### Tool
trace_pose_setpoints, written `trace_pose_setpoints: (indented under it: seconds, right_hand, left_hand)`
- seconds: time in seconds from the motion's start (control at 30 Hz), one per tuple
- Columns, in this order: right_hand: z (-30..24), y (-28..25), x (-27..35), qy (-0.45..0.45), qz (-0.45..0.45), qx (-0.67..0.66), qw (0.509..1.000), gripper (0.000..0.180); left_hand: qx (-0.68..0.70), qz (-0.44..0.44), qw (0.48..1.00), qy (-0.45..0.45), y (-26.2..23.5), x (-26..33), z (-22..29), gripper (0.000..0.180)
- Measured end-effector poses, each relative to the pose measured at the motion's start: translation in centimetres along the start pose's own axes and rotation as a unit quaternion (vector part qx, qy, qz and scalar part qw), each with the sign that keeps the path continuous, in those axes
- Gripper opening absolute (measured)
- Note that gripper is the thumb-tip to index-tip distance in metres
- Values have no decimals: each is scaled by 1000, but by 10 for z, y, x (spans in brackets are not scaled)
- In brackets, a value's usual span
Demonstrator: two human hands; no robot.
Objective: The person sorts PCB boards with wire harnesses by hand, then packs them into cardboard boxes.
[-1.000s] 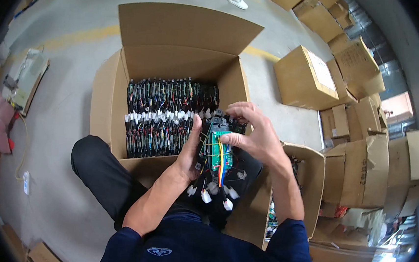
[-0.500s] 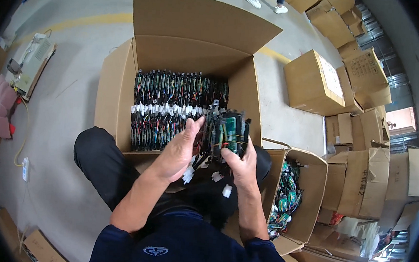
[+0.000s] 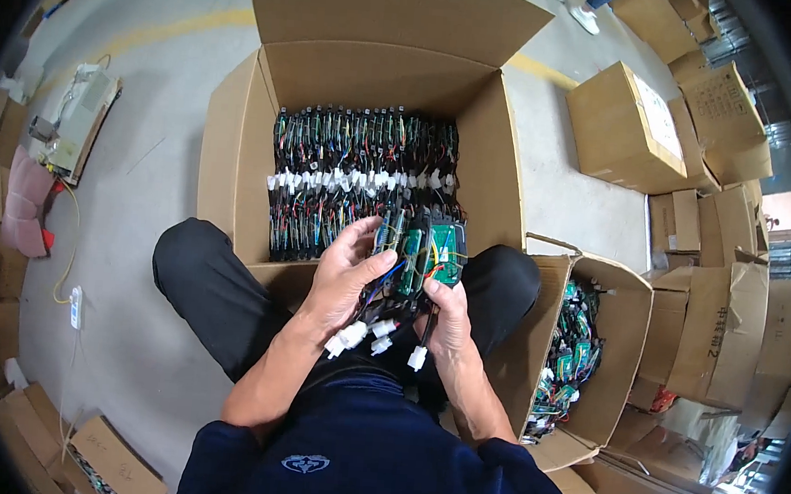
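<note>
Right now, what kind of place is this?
Probably a warehouse or packing area: sealed cartons stacked on a concrete floor, an open box packed with wired circuit boards, and both hands holding a bundle of them.

I saw a grey concrete floor [image 3: 163, 136] carrying everything, with a yellow line [image 3: 166, 29] painted across its far part. A big open cardboard box [image 3: 235, 160] stood on it in the middle, and a smaller open box [image 3: 624, 358] stood to the right, nearer. Closed cartons [image 3: 623, 126] sat far right, more stacked beyond them. On the left lay a white power strip [image 3: 76, 307], a pink cloth [image 3: 25, 204] and a flat tray of odds [image 3: 80, 125]. A small carton [image 3: 118, 462] lay near left.
</note>
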State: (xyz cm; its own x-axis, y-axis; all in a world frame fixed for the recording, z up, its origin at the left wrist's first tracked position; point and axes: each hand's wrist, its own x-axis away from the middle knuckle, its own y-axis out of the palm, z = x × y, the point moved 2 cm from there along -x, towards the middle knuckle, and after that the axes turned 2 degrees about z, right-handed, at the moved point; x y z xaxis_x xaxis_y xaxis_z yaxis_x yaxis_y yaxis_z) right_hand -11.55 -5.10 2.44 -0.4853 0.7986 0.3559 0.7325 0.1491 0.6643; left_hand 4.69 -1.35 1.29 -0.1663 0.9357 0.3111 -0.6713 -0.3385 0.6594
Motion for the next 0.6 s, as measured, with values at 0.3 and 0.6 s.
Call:
trace_pose_setpoints:
  seconds: [0.3, 0.6]
  right_hand:
    - [-9, 12, -2, -38, -16, 0, 999, 64]
    - [-58, 63, 36, -182, -73, 381, 904, 99]
  left_hand:
    - [-231, -52, 940, 246, 35, 29, 21, 70]
    - [75, -67, 995, 12, 8, 38, 17, 81]
